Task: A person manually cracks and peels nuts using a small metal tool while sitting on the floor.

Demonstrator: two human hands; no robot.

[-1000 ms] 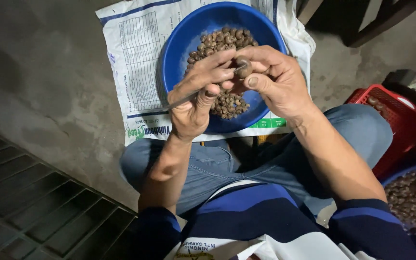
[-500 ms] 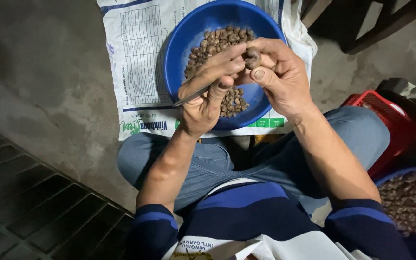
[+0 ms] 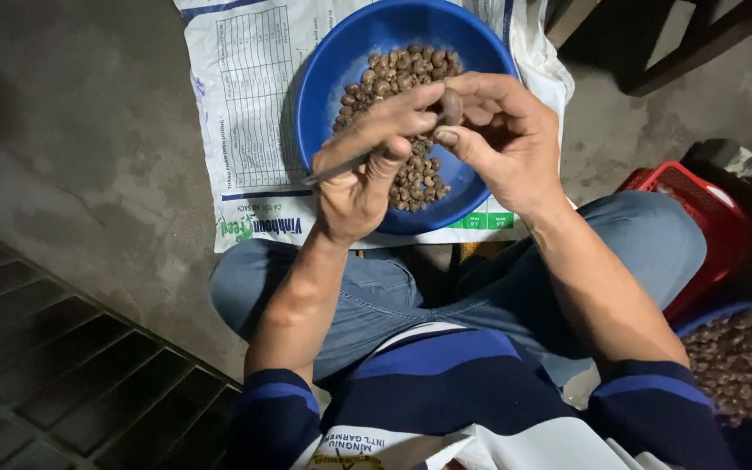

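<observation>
Your left hand (image 3: 354, 187) grips a thin metal pick (image 3: 341, 165); your right hand (image 3: 502, 139) pinches one rough brown nut (image 3: 451, 106), upper centre of frame, above the round blue plastic bowl (image 3: 324, 78) of nuts.

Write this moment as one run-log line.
left hand: grips thin metal tool | right hand: pinches brown nut | below: blue bowl of nuts
</observation>
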